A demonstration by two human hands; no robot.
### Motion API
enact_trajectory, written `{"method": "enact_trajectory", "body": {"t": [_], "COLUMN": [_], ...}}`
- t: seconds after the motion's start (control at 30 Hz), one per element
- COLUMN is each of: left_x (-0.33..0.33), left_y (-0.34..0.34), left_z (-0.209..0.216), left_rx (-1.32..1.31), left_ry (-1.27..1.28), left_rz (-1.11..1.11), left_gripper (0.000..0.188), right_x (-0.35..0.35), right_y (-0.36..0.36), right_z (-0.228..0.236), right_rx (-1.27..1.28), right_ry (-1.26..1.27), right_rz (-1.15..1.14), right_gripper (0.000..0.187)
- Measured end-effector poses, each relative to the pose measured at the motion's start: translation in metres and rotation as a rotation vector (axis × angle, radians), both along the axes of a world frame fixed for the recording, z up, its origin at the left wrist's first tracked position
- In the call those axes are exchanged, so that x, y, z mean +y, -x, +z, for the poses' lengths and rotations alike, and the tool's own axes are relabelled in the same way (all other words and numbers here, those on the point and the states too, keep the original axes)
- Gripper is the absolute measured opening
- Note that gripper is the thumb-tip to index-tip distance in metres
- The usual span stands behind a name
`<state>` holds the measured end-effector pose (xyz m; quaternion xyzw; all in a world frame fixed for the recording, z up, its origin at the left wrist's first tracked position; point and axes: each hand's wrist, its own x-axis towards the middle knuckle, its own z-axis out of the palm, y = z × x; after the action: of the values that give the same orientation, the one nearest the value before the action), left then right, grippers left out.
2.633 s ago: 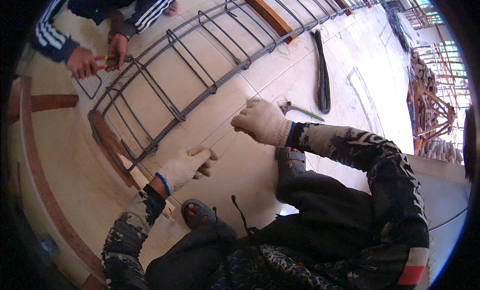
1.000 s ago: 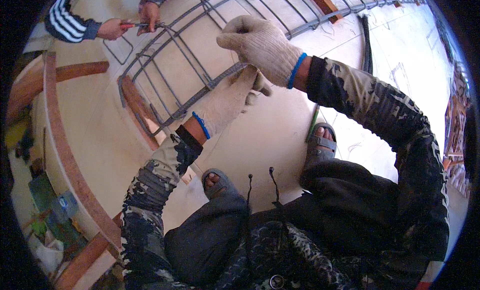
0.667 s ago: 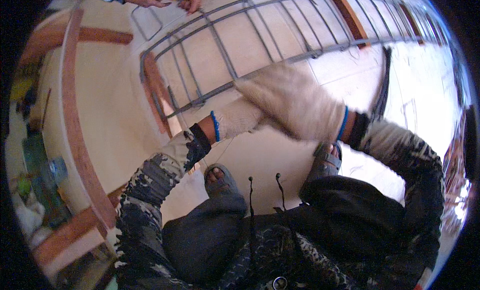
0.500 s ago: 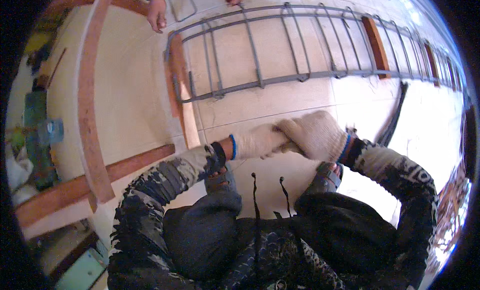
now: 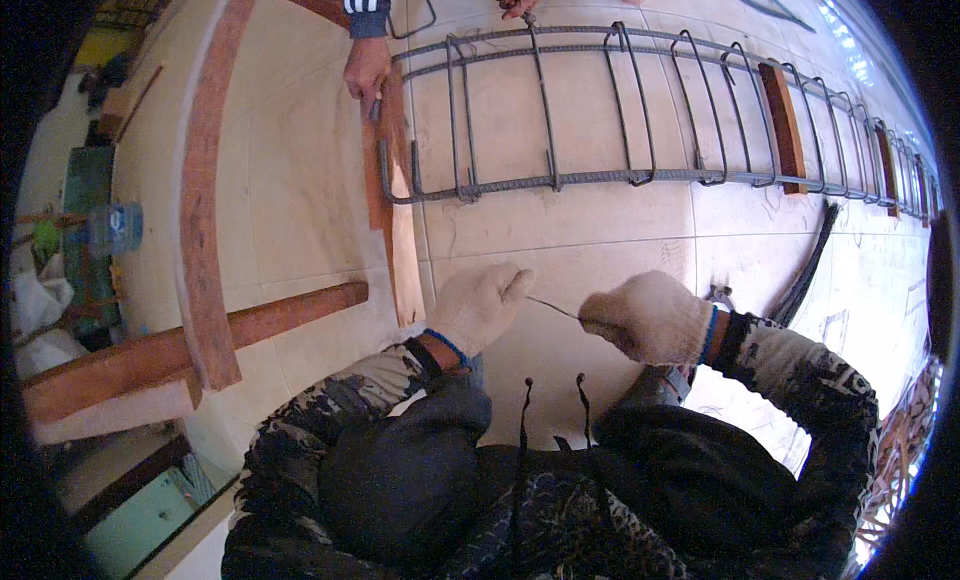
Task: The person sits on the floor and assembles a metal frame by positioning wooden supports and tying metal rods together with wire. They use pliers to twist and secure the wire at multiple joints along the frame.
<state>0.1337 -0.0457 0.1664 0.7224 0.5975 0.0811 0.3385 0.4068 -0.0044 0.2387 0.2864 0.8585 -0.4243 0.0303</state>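
Both the gloved left hand [image 5: 480,306] and right hand [image 5: 648,318] grip a thin wire [image 5: 554,307] stretched between them over the floor [image 5: 560,225], with a steel bar cage [image 5: 590,177] beyond and a co-worker's hand [image 5: 368,68] near its left end.

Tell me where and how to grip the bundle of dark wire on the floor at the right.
Probably best around the middle of the bundle, from above, with the right hand, once it lets go of the thin wire. The bundle is long and slim and lies along the tiled floor, which shows on both sides, so fingers could close across it.
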Motion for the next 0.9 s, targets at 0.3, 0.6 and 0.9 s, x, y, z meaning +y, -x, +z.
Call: {"method": "enact_trajectory", "body": {"t": [0.3, 0.6, 0.9], "left_x": [-0.001, 0.006, -0.005], "left_y": [0.006, 0.003, 0.033], "left_z": [-0.009, -0.010, -0.023], "left_rx": [-0.158, -0.304, -0.213], "left_ry": [-0.104, 0.085, -0.023], "left_rz": [0.020, 0.135, 0.010], "left_gripper": [0.037, 0.038, 0.030], "right_x": [-0.005, 0.034, -0.021], "right_y": [0.015, 0.000, -0.007], "right_z": [-0.040, -0.053, -0.032], "right_rx": [-0.103, 0.050, -0.347], "right_ry": [0.106, -0.084, -0.306], "right_rz": [-0.366, -0.424, -0.372], "right_gripper": [0.024, 0.018, 0.028]}}
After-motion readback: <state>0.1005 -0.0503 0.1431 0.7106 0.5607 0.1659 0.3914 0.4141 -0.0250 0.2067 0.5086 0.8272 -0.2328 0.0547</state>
